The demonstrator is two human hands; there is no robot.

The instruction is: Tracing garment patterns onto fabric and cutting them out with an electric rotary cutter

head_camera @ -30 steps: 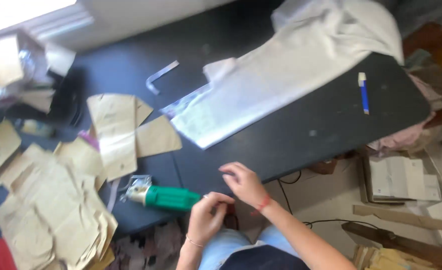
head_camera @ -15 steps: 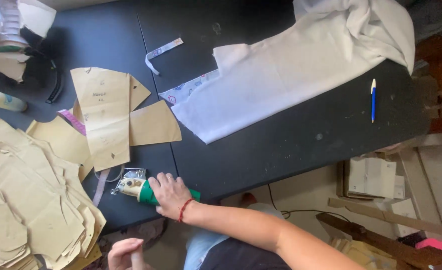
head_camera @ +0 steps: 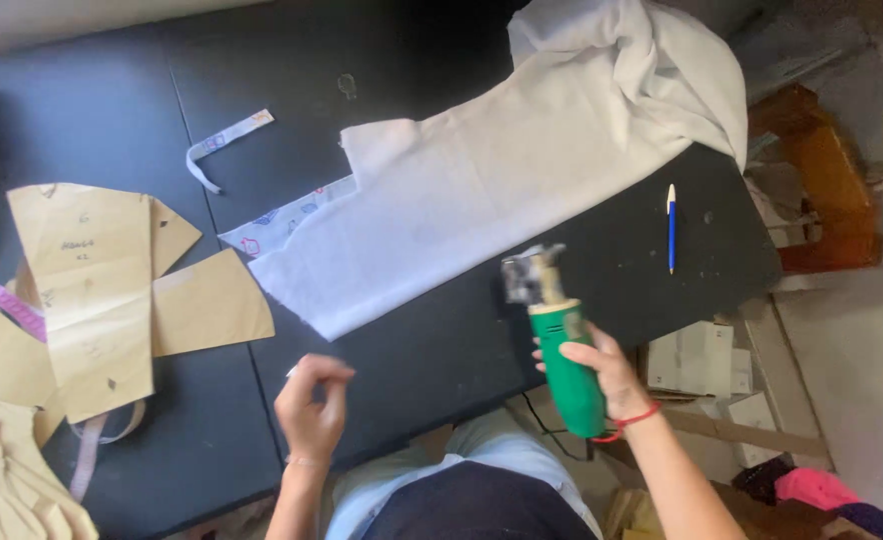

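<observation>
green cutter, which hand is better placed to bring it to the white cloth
Right. The right hand already grips the green cutter, its head pointing at the white cloth just beyond. The left hand is loosely curled, holding nothing, farther from the tool.

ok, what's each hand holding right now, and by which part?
Right hand grips the green handheld cutter around its green body, metal head pointing away. Left hand is loosely curled above the black table; whether it pinches anything cannot be told.

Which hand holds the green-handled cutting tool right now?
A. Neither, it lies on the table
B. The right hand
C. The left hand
B: the right hand grips the green cutting tool above the table edge, while the left hand is curled apart from it.
</observation>
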